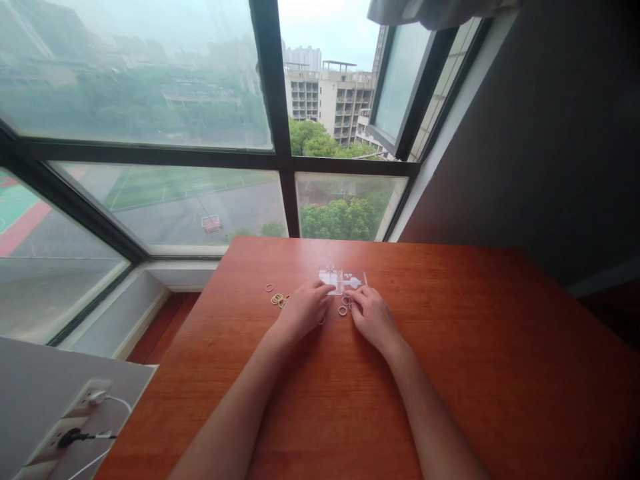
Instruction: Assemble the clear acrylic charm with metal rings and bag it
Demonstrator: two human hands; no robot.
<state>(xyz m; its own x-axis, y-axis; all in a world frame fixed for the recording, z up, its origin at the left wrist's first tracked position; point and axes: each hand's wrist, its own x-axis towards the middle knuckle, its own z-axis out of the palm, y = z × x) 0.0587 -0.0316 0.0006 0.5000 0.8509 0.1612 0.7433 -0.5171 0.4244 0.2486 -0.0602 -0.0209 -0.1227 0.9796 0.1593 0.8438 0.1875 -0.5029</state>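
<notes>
Where the pale wall (30,373) stands at near left, a socket strip (85,400) takes a white plug (97,398) and a black plug (69,438); any marking there is too small to read. Beyond: dark window frame (281,161), with a green field (185,190) outside the left panes.

On your wood table (475,373), going right: one lone ring (270,291), then a small pile of yellowish rings (277,301) just left of your left hand (306,310). That hand curls at the near left of a clear plastic piece (331,279), index finger over its near part; can't tell whether finger and thumb are closed on it. One more ring (322,321) peeks out under the hand.

The plastic piece sits toward the table's far edge, between your hands. White patches on both its halves; print or glare, can't tell, nothing legible. Nearer to you, pale rings (343,314) lie by your right hand (373,315), whose fingertips reach the piece's near right edge. Finger-thumb gap there can't be judged either. Far right: dark wall (540,147).
</notes>
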